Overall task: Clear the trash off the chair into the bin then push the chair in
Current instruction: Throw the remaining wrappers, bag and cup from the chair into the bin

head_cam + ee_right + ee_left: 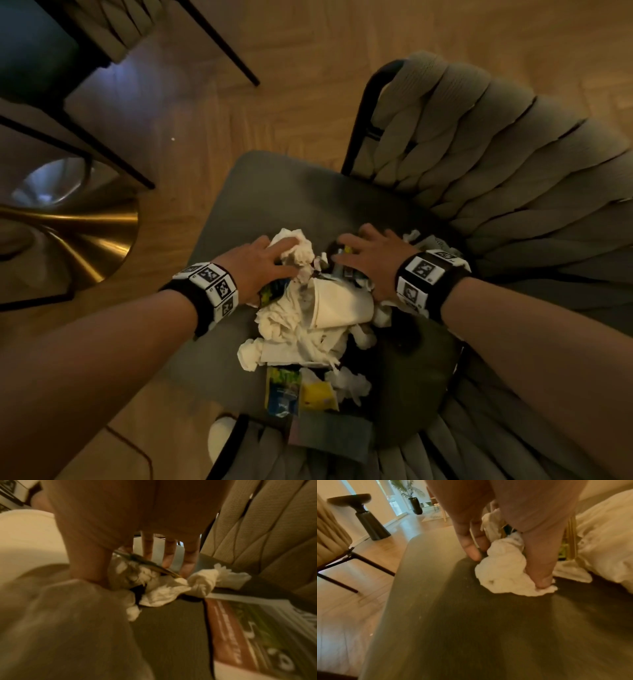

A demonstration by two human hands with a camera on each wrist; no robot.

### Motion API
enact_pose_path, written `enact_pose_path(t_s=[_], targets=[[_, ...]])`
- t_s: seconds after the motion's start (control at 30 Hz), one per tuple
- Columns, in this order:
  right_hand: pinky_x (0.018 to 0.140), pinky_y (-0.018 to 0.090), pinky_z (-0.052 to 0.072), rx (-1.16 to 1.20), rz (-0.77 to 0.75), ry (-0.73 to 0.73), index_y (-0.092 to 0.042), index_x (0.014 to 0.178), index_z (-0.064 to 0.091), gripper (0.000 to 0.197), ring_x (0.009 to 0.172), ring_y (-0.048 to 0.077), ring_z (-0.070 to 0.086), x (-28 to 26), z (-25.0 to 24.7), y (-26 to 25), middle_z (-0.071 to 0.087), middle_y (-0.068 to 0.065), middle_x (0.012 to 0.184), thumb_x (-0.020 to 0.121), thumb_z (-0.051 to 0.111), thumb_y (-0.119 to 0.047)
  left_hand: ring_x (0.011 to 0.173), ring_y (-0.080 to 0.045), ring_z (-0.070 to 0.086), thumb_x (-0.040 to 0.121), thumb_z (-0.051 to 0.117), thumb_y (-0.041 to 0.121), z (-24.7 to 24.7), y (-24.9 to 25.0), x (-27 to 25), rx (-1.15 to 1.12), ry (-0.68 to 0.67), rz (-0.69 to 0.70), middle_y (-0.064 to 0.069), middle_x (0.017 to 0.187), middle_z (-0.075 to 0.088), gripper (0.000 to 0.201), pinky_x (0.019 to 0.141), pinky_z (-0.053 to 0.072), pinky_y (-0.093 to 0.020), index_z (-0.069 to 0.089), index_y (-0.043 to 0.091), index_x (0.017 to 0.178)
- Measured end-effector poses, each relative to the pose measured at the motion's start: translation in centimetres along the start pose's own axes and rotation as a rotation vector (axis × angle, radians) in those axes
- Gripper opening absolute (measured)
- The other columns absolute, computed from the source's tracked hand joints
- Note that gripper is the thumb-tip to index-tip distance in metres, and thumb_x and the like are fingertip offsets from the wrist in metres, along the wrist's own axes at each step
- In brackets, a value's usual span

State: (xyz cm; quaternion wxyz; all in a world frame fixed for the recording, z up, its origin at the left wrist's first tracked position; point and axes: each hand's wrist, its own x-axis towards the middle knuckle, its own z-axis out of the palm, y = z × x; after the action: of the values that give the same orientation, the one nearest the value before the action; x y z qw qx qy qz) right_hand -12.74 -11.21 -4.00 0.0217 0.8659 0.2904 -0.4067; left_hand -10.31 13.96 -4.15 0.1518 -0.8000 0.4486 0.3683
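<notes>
Upon the grey upholstered chair seat (274, 192), the left hand (260, 270) pinched a crumpled white tissue (503, 573); the right hand (370, 260) lay spread, fingers (188, 559) straight, over mixed trash.

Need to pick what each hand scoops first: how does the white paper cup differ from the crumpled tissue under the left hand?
The paper cup is a smooth, formed cone lying on its side in the middle of the pile; the crumpled tissue is a soft, shapeless wad at the pile's far left edge. The left hand pinches the tissue, while neither it nor the right hand grips the cup. Both are white and lie on the chair seat.
</notes>
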Motion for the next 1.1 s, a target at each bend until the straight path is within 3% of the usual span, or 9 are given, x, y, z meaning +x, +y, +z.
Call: enact_pose_path(t_s=[0.13, 0.33, 0.57, 0.8, 0.87, 0.97, 1.1], targets=[[0.099, 0.052, 0.044, 0.109, 0.082, 0.007, -0.031, 0.134, 0.037, 0.068, 0.129, 0.034, 0.028, -0.9, 0.4, 0.0, 0.019, 0.004, 0.146, 0.076, 0.073, -0.029, 0.121, -0.029, 0.044, 0.079, 0.070, 0.027, 0.9, 0.2, -1.1, -0.210, -0.018, -0.087, -0.008, 0.152, 0.007, 0.075, 0.098, 0.047, -0.039, 0.028, 0.032, 0.141], [0.098, 0.042, 0.046, 0.291, 0.172, 0.046, -0.024, 0.130, 0.046, 0.052, 0.119, 0.031, 0.046, -1.9, 0.5, -0.5, 0.033, 0.007, 0.135, 0.082, 0.067, -0.020, 0.095, -0.029, 0.060, 0.073, 0.073, 0.025, 1.0, 1.0, -2.3, -0.506, 0.104, -0.235, -0.004, 0.138, 0.027, 0.066, 0.080, 0.049, -0.031, 0.039, 0.030, 0.130], [0.089, 0.038, 0.051, 0.492, 0.270, 0.178, -0.023, 0.107, 0.059, 0.030, 0.098, 0.021, 0.053, -5.2, 0.0, -0.3, 0.045, -0.001, 0.116, 0.079, 0.071, -0.024, 0.096, -0.028, 0.056, 0.060, 0.080, 0.022, 0.7, 1.3, -5.0, -0.726, 0.319, -0.297, -0.003, 0.119, 0.042, 0.067, 0.082, 0.054, -0.039, 0.048, 0.026, 0.119], [0.084, 0.041, 0.053, 0.555, 0.301, 0.345, -0.017, 0.097, 0.067, 0.028, 0.091, 0.023, 0.059, -10.6, -1.1, 0.1, 0.060, 0.003, 0.101, 0.072, 0.078, -0.023, 0.098, -0.028, 0.054, 0.055, 0.083, 0.018, -2.1, 1.9, -9.3, -0.820, 0.563, -0.383, -0.008, 0.113, 0.049, 0.066, 0.084, 0.051, -0.044, 0.054, 0.018, 0.114], [0.082, 0.038, 0.053, 0.562, 0.302, 0.411, -0.017, 0.098, 0.067, 0.030, 0.089, 0.022, 0.060, -12.2, -1.8, -0.1, 0.063, 0.002, 0.098, 0.071, 0.079, -0.022, 0.098, -0.025, 0.053, 0.056, 0.083, 0.014, -3.3, 2.1, -10.8, -0.847, 0.623, -0.404, -0.008, 0.113, 0.049, 0.064, 0.082, 0.049, -0.035, 0.056, 0.016, 0.113], [0.081, 0.037, 0.052, 0.554, 0.292, 0.504, -0.018, 0.098, 0.069, 0.030, 0.086, 0.020, 0.060, -14.1, -3.3, -0.6, 0.065, 0.002, 0.096, 0.070, 0.080, -0.020, 0.094, -0.012, 0.048, 0.056, 0.084, 0.012, -5.2, 2.6, -13.3, -0.877, 0.713, -0.400, -0.002, 0.112, 0.050, 0.060, 0.073, 0.038, -0.010, 0.057, 0.021, 0.109], [0.081, 0.032, 0.051, 0.561, 0.256, 0.616, -0.015, 0.098, 0.068, 0.031, 0.088, 0.019, 0.061, -15.7, -5.7, -2.0, 0.066, 0.003, 0.098, 0.070, 0.081, -0.019, 0.093, -0.001, 0.046, 0.055, 0.084, 0.012, -7.0, 3.2, -16.5, -0.943, 0.836, -0.372, 0.003, 0.111, 0.050, 0.059, 0.072, 0.039, 0.001, 0.057, 0.024, 0.106]])
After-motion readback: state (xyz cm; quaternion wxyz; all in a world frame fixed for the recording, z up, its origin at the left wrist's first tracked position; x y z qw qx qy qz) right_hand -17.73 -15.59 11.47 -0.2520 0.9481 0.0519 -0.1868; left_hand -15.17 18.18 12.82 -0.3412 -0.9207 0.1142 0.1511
